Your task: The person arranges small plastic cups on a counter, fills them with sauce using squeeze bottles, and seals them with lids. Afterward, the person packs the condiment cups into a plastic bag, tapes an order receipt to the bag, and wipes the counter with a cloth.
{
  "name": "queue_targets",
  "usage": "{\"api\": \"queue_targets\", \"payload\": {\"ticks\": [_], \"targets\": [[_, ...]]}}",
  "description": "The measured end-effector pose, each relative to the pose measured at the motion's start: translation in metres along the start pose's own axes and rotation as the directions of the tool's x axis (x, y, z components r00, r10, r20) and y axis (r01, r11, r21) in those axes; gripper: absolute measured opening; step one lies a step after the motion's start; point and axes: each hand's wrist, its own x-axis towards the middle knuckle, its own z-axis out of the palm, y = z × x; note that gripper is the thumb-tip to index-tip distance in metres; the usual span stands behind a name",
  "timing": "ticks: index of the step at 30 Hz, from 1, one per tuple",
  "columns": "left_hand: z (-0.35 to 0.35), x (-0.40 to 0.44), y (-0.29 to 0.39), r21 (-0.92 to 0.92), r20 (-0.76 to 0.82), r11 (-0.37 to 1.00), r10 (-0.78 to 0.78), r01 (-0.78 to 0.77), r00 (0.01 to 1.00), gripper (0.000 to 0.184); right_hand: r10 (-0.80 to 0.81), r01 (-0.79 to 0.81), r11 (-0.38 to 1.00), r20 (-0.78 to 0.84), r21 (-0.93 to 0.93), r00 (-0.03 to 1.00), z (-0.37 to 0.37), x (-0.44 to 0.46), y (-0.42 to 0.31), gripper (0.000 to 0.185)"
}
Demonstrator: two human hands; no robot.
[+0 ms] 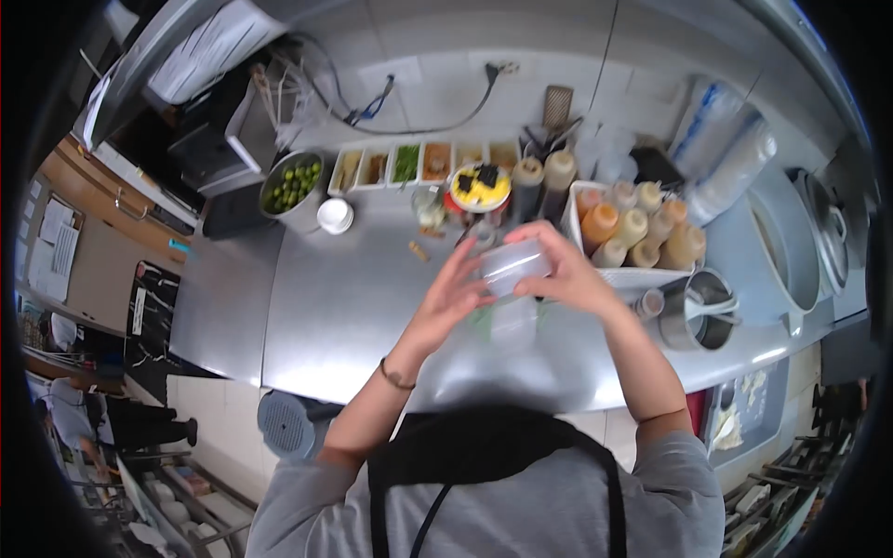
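A clear plastic container is held above the steel counter, in front of my chest. My right hand grips its right side between thumb and fingers. Beside its left side is my left hand, with the fingers apart; whether the fingertips touch the plastic, I cannot tell. Directly below is another translucent piece, blurred, with some green around it on the counter. Just beyond the hands are a tub of yellow and black food and a small clear jar.
A pot of green limes, white cups and several white trays line the back. To the right stand a basket of sauce bottles, a metal pot and a large grey bin. Another person is at far left.
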Motion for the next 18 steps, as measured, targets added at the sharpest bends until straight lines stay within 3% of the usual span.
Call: {"api": "queue_targets", "payload": {"ticks": [2,3,5,6,8,12,14,15,17,18], "targets": [[-0.003,-0.009,0.008,-0.255,0.056,0.953,-0.152,0.161,0.987,0.057,-0.025,0.021,0.998,-0.076,-0.059,0.997,0.044,-0.01,0.015,0.051],[-0.009,-0.015,0.009,-0.26,0.051,0.951,-0.161,0.168,0.986,0.057,-0.015,0.011,0.999,-0.075,-0.053,0.997,0.058,-0.014,0.019,0.051],[-0.019,-0.028,0.007,0.012,-0.047,0.961,-0.275,0.276,0.96,0.05,-0.214,0.125,0.923,-0.214,-0.364,0.953,0.08,-0.021,0.025,0.051],[-0.024,-0.034,0.005,0.007,-0.048,0.961,-0.276,0.277,0.96,0.05,-0.21,0.122,0.923,-0.211,-0.365,0.955,0.088,-0.023,0.029,0.051],[-0.035,-0.049,0.001,0.07,-0.025,0.973,-0.218,0.219,0.976,0.043,-0.083,0.046,0.98,-0.186,-0.194,0.979,0.103,-0.029,0.035,0.052],[-0.052,-0.074,0.007,0.065,-0.07,0.963,-0.258,0.262,0.964,0.041,-0.019,0.018,1.0,-0.116,-0.006,0.993,0.129,-0.034,0.048,0.051],[-0.062,-0.086,0.013,0.076,-0.072,0.953,-0.289,0.294,0.955,0.041,-0.017,0.03,0.983,-0.069,0.183,0.997,0.142,-0.03,0.057,0.05],[-0.07,-0.093,0.011,0.082,-0.079,0.957,-0.273,0.28,0.959,0.041,-0.032,0.042,0.983,-0.058,0.179,0.998,0.149,-0.028,0.061,0.05],[-0.088,-0.107,0.001,0.093,-0.168,0.939,-0.312,0.33,0.935,0.041,-0.043,0.038,0.994,-0.039,-0.099,0.998,0.16,-0.022,0.07,0.05],[-0.097,-0.113,0.0,0.107,-0.166,0.946,-0.285,0.305,0.944,0.041,-0.07,0.065,0.992,-0.033,-0.111,0.997,0.165,-0.017,0.076,0.05]]}}
